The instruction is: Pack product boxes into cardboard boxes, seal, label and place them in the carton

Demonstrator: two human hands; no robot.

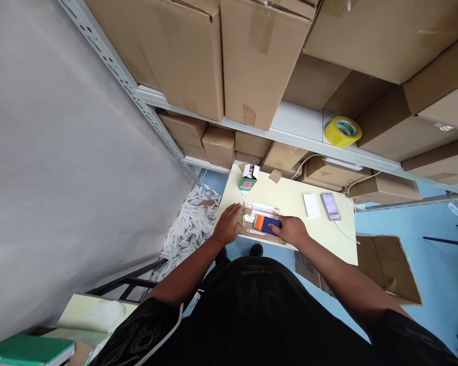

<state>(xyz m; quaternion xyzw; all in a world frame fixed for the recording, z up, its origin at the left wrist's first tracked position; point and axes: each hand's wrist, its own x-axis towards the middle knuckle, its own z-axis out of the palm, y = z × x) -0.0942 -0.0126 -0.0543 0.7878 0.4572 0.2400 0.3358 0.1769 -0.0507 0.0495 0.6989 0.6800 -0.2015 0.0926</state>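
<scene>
Counter point(286, 197), pale yellow, seen from above, with your two hands at its near edge. The orange-and-blue box point(265, 222) lies over a piece of brown cardboard point(269, 238) at the near left part of the counter, its orange end to the left. Your right hand point(292, 231) has its fingers clamped on the blue end, the thumb laid across the top. Your left hand point(229, 223) is at the left side of the cardboard, beside crinkled foil point(249, 218); whether its fingers are together or apart cannot be told from this angle. Farther left stands a green-and-white carton point(248, 181), open at the top. To the right lie a white box point(311, 205) and, just beside it, a phone point(330, 206). Beyond, a yellow tape roll point(342, 131) rests on the shelf point(295, 121); white paper strips point(185, 229) are heaped on the floor at left.
</scene>
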